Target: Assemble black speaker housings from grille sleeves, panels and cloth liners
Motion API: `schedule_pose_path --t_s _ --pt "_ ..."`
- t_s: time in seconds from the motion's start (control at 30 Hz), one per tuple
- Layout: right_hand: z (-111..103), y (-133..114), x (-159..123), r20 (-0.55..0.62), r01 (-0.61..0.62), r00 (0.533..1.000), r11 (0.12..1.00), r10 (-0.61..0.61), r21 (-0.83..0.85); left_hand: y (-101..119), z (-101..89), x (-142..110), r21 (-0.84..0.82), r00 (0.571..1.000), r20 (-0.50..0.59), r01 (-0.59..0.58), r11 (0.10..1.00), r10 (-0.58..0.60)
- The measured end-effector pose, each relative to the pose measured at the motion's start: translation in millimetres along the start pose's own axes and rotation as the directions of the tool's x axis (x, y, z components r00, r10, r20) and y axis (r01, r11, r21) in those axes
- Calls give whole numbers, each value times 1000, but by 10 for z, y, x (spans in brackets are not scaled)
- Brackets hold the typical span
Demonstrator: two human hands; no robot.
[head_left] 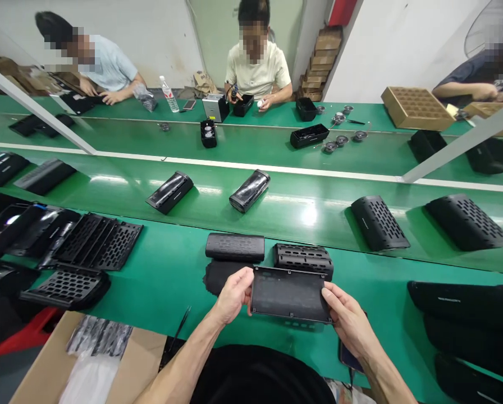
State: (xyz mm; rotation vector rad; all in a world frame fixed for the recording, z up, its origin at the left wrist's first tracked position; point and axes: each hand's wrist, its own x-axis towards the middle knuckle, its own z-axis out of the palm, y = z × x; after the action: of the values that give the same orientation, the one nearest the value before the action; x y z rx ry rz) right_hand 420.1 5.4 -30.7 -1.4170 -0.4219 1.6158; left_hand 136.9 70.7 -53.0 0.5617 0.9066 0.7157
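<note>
Between my two hands is a black plastic grille panel (291, 294), its inner side facing up, with small posts along its edges and a dark lining. My left hand (235, 290) grips its left end, thumb on top. At the opposite end, my right hand (347, 308) pinches the right edge. Just beyond the panel lie a dark piece of cloth (222, 276), a perforated black cover (234, 247) and a second slotted one (302, 259). Dark tweezers (182, 322) rest left of my left forearm. A phone (346, 356) is partly hidden by my right forearm.
Several grille panels (119, 244) crowd the green bench at left; long black housings (462, 300) are at right. The conveyor (310, 210) carries black covers. An open cardboard box (43, 359) stands lower left. Across sit co-workers, one at the centre (257, 70). White posts (462, 140) slant above.
</note>
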Motion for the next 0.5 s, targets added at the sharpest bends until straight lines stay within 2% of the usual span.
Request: schedule_pose_path --t_s 0.1,0.17,0.23,0.3,0.37,0.43,0.5 --pt "87 -134 31 47 -75 996 995 72 63 93 -11 66 -288 977 100 208 935 -187" --pt "191 -234 108 123 -124 986 991 117 54 119 -15 133 -367 921 207 386 846 -331" --pt "334 -345 252 211 -141 968 990 138 -1 122 -14 200 -347 853 332 508 789 -403" --pt "510 -476 482 327 -139 932 987 157 -77 126 -15 249 -296 806 452 540 788 -383" --pt "715 -628 816 401 -167 889 972 220 -164 154 -27 268 -274 787 529 512 814 -317" --pt "954 -780 1261 359 -202 892 951 277 -232 210 -59 262 -300 796 554 466 832 -246" --pt "1234 -904 1787 215 -200 941 943 259 -265 282 -121 244 -366 835 524 397 842 -166"
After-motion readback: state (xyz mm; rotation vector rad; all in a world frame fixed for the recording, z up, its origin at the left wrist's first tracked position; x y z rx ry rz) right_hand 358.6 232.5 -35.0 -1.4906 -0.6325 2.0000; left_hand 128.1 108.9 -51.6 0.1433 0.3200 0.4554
